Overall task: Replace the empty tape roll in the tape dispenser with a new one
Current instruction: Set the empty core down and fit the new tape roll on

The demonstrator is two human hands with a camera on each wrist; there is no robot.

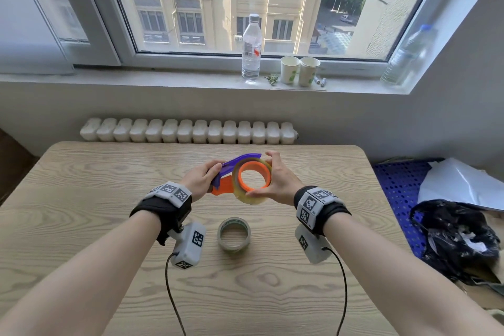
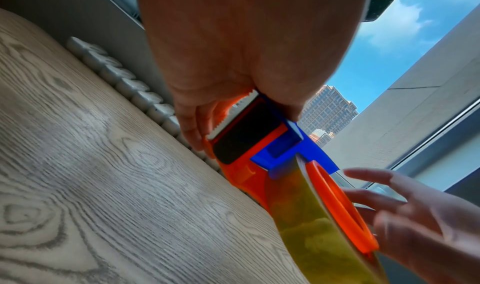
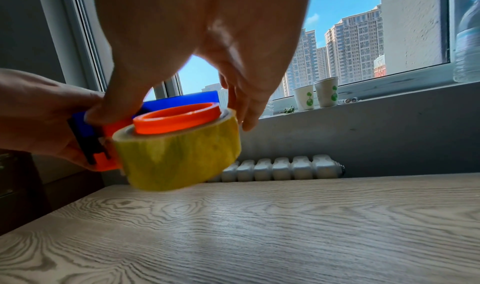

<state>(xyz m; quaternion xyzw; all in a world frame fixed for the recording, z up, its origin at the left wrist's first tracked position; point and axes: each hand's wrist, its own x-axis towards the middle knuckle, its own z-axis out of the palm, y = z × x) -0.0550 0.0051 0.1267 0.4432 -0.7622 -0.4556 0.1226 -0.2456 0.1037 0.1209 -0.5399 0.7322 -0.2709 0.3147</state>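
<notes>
My left hand (image 1: 211,177) grips the cutter end of the orange and blue tape dispenser (image 1: 222,188), held above the table; its toothed blade (image 2: 233,112) shows between the fingers. A full yellowish tape roll (image 1: 256,200) sits on the dispenser's orange hub (image 3: 179,118). My right hand (image 1: 270,177) arches over that roll (image 3: 182,161), with the thumb along its near rim and the straight, spread fingers (image 2: 371,177) past its far side. The empty tape roll (image 1: 234,247) stands on the table just in front of my wrists.
The wooden table (image 1: 109,199) stands in front of a white radiator (image 1: 188,131). On the windowsill are a water bottle (image 1: 251,46) and two paper cups (image 1: 298,71). A black bag (image 1: 458,237) lies on a blue mat (image 1: 395,185) to the right.
</notes>
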